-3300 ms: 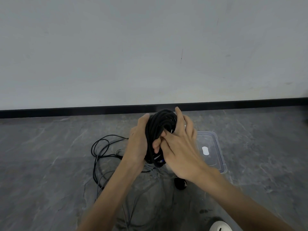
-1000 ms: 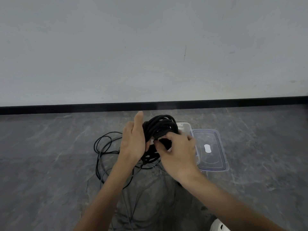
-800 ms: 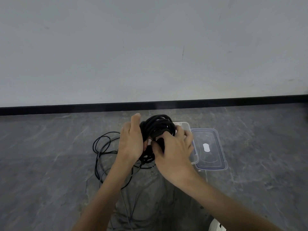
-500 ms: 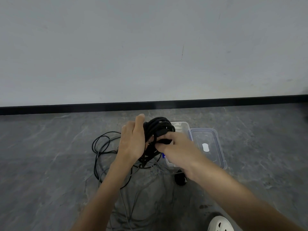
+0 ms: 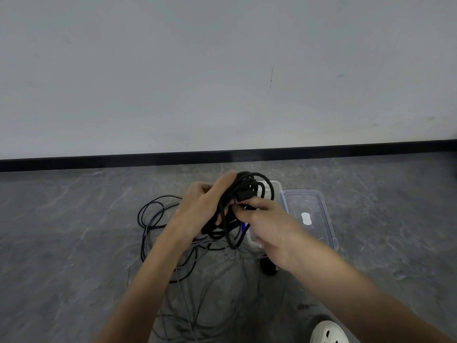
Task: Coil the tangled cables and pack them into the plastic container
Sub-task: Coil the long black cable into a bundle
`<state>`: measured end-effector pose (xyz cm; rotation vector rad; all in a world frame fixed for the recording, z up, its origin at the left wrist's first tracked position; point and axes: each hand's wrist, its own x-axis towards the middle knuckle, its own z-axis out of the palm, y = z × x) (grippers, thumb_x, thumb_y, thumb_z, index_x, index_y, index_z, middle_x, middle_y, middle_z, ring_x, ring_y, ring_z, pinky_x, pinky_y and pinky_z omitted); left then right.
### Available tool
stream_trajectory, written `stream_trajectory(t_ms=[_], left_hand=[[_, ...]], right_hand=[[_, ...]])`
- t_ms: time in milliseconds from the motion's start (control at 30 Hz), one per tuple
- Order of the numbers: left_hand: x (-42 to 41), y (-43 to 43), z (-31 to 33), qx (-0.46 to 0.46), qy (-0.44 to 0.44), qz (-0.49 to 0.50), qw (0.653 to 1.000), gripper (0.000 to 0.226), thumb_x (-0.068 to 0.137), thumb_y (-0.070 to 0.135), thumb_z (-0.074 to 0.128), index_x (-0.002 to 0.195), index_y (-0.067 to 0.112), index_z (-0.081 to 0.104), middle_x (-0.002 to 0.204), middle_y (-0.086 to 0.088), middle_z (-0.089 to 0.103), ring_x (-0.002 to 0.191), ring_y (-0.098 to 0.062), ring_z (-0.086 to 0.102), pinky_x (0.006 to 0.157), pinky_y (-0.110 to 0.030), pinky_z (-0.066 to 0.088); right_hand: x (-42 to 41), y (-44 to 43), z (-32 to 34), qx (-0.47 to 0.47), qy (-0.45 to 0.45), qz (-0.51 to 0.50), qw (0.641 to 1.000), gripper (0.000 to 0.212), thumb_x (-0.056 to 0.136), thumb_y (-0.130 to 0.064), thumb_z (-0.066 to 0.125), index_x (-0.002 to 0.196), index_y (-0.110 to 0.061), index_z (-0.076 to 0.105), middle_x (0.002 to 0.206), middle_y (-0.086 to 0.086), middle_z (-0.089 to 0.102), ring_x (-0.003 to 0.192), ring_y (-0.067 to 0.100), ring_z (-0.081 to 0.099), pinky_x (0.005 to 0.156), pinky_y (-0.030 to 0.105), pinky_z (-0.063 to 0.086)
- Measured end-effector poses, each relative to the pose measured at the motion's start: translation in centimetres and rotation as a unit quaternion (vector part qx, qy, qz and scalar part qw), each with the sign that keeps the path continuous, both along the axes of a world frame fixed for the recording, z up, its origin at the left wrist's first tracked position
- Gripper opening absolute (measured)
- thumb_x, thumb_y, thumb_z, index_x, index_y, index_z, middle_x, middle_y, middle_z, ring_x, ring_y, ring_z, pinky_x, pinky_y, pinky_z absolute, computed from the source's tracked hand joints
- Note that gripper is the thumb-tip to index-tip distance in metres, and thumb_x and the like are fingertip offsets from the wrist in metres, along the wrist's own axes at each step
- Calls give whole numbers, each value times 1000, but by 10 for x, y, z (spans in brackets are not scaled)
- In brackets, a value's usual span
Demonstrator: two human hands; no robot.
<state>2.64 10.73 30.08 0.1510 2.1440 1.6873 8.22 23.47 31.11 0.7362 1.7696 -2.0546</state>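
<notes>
The left hand [image 5: 200,211] was curled round a bundle of black cable [image 5: 223,219], held in the air just left of the open plastic container [image 5: 277,187] on the floor [image 5: 74,231]. The right hand [image 5: 274,226] pinched the cable's end at the front of the bundle. The lid [image 5: 308,203] lay just right of the container. If that end were let go untucked, the stiff loops would likely spring apart. The trailing strand could also snag the loose cables [image 5: 153,219] lying to the left.
</notes>
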Motion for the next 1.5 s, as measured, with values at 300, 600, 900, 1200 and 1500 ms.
stream_trajectory(t_ms=[300,600,900,1200,1500], left_hand=[[5,-5,7,12,43,-140,989,32,67,59,63,58,29,66,55,11,61,52,2,57,51,-7,41],[5,-6,7,15,76,-146,986,26,66,48,73,86,32,71,75,14,73,71,1,68,61,-7,47],[4,-13,8,15,60,-200,978,12,83,28,71,95,28,68,80,17,71,78,4,66,66,-9,47],[12,3,0,-9,147,-79,986,14,84,45,63,74,35,64,63,16,67,62,2,63,56,-10,45],[11,3,5,41,126,-126,983,26,88,36,61,63,42,65,55,19,61,55,6,58,53,-6,41]], right_hand=[[-2,3,0,15,11,-45,999,16,93,-4,57,96,-13,70,84,-3,69,57,-8,63,41,2,38],[-7,11,5,30,-11,8,999,24,90,2,55,105,-10,70,81,-1,68,44,-9,58,36,7,39],[-9,17,6,87,18,77,993,27,87,5,56,105,-8,72,97,3,73,74,-4,62,47,0,39],[-3,8,-1,67,11,25,997,23,90,-2,58,108,-14,66,89,-5,68,68,-4,63,46,7,43],[-2,1,-15,290,125,23,948,23,87,-25,65,74,-44,69,97,-9,71,111,26,55,97,47,45]])
